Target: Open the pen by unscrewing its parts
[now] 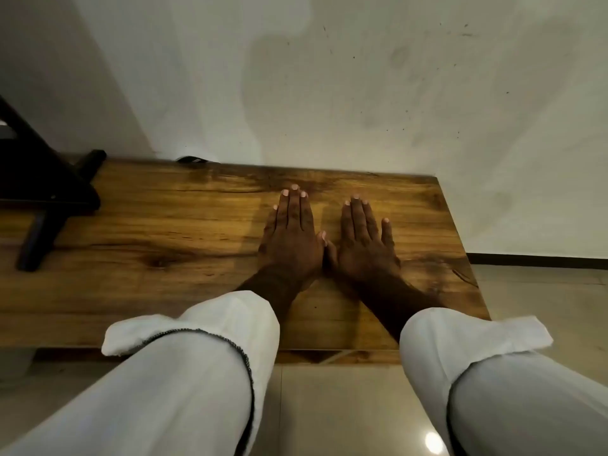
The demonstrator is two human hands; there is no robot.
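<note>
- Head view: a wooden tabletop (pixel 171 225) is seen from above, its far edge set against a pale wall (pixel 362 93) and its right edge falling away to tiled floor (pixel 543 291).
- Both hands are laid palm down on the right part of the board; bare wood is left free to their left, up to a black stand (pixel 42 199) at the far left.
- The left hand (pixel 291 236) is pressed flat, fingers straight and close together, nothing grasped.
- The right hand (pixel 365 241) is likewise flat and released, its little finger spread slightly apart.
- The thumbs are brought together between the hands, touching or nearly so.
- Both sets of fingers are pointed away toward the wall, stopping short of the far edge.
- White rolled sleeves (pixel 210 327) are seen over the near edge.
</note>
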